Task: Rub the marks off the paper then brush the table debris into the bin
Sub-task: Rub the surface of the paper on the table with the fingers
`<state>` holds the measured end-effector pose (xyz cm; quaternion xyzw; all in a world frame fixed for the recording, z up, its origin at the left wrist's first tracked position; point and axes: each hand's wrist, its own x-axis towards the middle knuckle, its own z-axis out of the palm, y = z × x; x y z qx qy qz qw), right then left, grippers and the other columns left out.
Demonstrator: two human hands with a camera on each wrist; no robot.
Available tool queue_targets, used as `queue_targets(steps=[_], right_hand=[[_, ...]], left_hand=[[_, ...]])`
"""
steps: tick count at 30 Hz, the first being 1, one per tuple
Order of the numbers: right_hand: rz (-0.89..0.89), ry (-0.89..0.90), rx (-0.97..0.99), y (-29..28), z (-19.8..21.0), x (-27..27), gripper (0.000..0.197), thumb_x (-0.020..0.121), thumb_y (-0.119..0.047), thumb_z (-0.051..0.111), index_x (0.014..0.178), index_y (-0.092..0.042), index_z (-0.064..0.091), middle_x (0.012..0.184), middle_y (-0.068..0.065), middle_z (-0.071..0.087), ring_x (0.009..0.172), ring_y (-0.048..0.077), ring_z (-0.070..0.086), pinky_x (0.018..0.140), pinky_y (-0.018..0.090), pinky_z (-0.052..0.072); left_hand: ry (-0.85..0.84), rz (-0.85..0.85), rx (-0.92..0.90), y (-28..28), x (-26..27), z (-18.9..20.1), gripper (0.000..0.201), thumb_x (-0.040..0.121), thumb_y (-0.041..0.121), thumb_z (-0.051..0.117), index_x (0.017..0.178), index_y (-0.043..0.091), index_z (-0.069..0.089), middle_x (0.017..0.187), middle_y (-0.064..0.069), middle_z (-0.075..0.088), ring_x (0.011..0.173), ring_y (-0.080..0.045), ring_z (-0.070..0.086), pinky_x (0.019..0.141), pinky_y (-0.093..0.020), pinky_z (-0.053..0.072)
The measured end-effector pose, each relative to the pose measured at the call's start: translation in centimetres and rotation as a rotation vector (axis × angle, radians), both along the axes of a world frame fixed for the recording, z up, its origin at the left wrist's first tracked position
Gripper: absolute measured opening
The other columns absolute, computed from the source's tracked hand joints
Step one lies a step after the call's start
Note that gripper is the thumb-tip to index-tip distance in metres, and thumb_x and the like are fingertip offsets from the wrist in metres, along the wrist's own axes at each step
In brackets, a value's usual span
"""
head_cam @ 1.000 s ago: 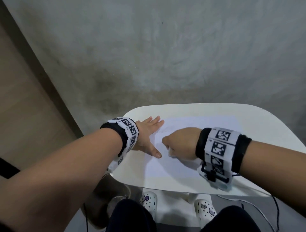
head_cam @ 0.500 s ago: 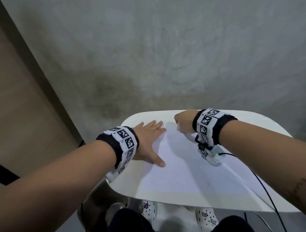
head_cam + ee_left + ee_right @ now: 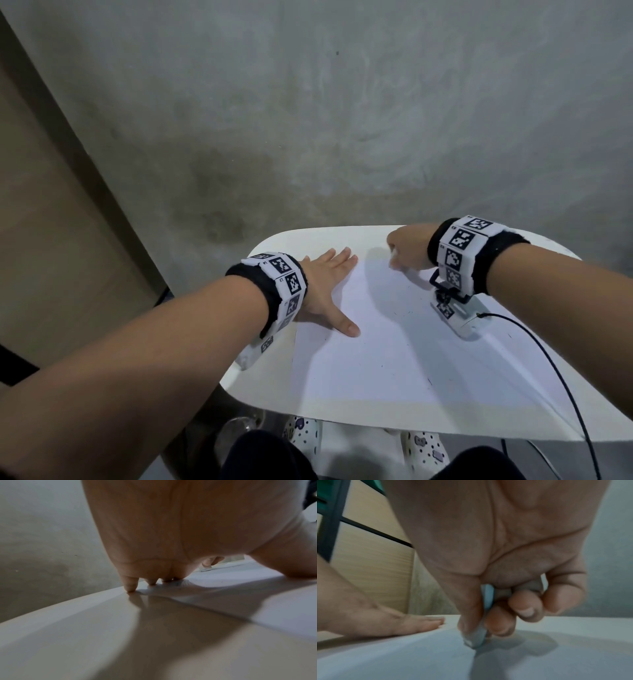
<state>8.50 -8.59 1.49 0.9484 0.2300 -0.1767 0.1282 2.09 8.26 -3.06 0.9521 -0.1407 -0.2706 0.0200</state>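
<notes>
Right hand (image 3: 407, 248) farther, fingers (image 3: 524, 605) pinching eraser (image 3: 475, 638)

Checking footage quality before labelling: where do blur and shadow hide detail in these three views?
Head view: sharp, edges bowed by the wide lens; soft arm shadows cross the paper. Left wrist view: the left hand fills the top, out of focus, casting a dark shadow on the table. Right wrist view: the right hand and eraser are slightly blurred.
</notes>
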Motion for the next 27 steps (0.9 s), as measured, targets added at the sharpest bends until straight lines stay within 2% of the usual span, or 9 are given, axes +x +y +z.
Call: queue_targets(steps=[4,8,11,15,19,22,24,25,27], right_hand=[[0.024,0.002,-0.044,0.2,-0.3,-0.6,0.019,0.092,-0.021,0.052,0.087,-0.006,0.062,0.098,0.008,0.065,0.081,0.024,0.053,0.056,0.024,0.038],[-0.002,0.025,-0.026,-0.6,-0.2,-0.3,0.025,0.088,-0.023,0.054,0.095,-0.002,0.065,0.072,0.002,0.065,0.079,0.025,0.061,0.069,0.031,0.052],[0.014,-0.004,-0.073,-0.2,0.0,-0.8,0.016,0.090,-0.023,0.056,0.092,-0.008,0.062,0.081,0.003,0.060,0.076,0.023,0.055,0.051,0.022,0.040],[0.034,-0.022,-0.123,-0.2,-0.6,-1.0,0.024,0.091,-0.023,0.052,0.101,-0.006,0.066,0.094,0.005,0.066,0.081,0.023,0.058,0.062,0.024,0.041],[0.024,-0.081,-0.186,-1.3,-0.3,-0.5,0.026,0.089,-0.024,0.058,0.106,-0.007,0.066,0.108,0.005,0.069,0.091,0.025,0.065,0.056,0.021,0.039],[0.051,-0.012,-0.154,0.0,-0.8,-1.3,0.028,0.092,-0.025,0.053,0.109,-0.006,0.065,0.100,0.006,0.068,0.085,0.023,0.058,0.054,0.021,0.038],[0.025,-0.027,-0.157,-0.6,-0.5,-0.8,0.016,0.090,-0.023,0.059,0.092,-0.009,0.066,0.087,0.008,0.064,0.080,0.019,0.051,0.047,0.017,0.037],[0.009,-0.071,-0.136,-1.3,-0.1,-0.6,0.010,0.088,-0.023,0.062,0.083,-0.014,0.061,0.082,0.007,0.059,0.080,0.018,0.048,0.050,0.014,0.039],[-0.022,-0.125,-0.088,-1.4,0.0,-1.2,0.008,0.089,-0.024,0.060,0.087,-0.022,0.053,0.085,0.002,0.050,0.081,0.018,0.045,0.067,0.021,0.040]], left_hand=[[0.016,0.003,0.008,-0.1,-0.1,0.1,0.131,0.071,0.072,0.068,0.152,0.024,-0.024,0.158,0.008,-0.031,0.146,-0.013,-0.025,0.120,-0.051,-0.005],[0.018,0.002,0.002,-0.1,-0.3,0.4,0.130,0.072,0.070,0.068,0.152,0.023,-0.023,0.158,0.008,-0.031,0.146,-0.013,-0.025,0.121,-0.051,-0.004],[0.016,0.003,0.006,-0.1,-0.3,0.4,0.130,0.073,0.069,0.069,0.152,0.022,-0.023,0.158,0.007,-0.031,0.146,-0.014,-0.025,0.121,-0.051,-0.004],[0.000,-0.007,0.005,0.0,-0.4,0.2,0.130,0.073,0.070,0.068,0.152,0.022,-0.023,0.158,0.006,-0.030,0.147,-0.014,-0.024,0.121,-0.051,-0.004],[0.008,-0.002,0.015,-0.1,-0.1,0.1,0.131,0.072,0.070,0.069,0.152,0.023,-0.023,0.158,0.007,-0.031,0.146,-0.014,-0.025,0.120,-0.051,-0.004],[0.005,-0.005,0.020,-0.1,-0.1,0.1,0.131,0.072,0.071,0.069,0.152,0.023,-0.023,0.158,0.007,-0.031,0.147,-0.014,-0.025,0.121,-0.051,-0.004],[-0.002,-0.004,0.015,-0.1,-0.2,0.1,0.131,0.072,0.070,0.069,0.152,0.022,-0.023,0.158,0.007,-0.031,0.147,-0.014,-0.024,0.121,-0.051,-0.003],[-0.004,-0.004,0.016,-0.1,-0.2,0.1,0.131,0.072,0.070,0.069,0.152,0.022,-0.023,0.158,0.007,-0.031,0.147,-0.014,-0.024,0.121,-0.051,-0.003],[0.001,-0.005,0.017,-0.2,-0.2,0.1,0.131,0.072,0.070,0.069,0.152,0.022,-0.023,0.158,0.007,-0.031,0.147,-0.014,-0.025,0.121,-0.051,-0.003]])
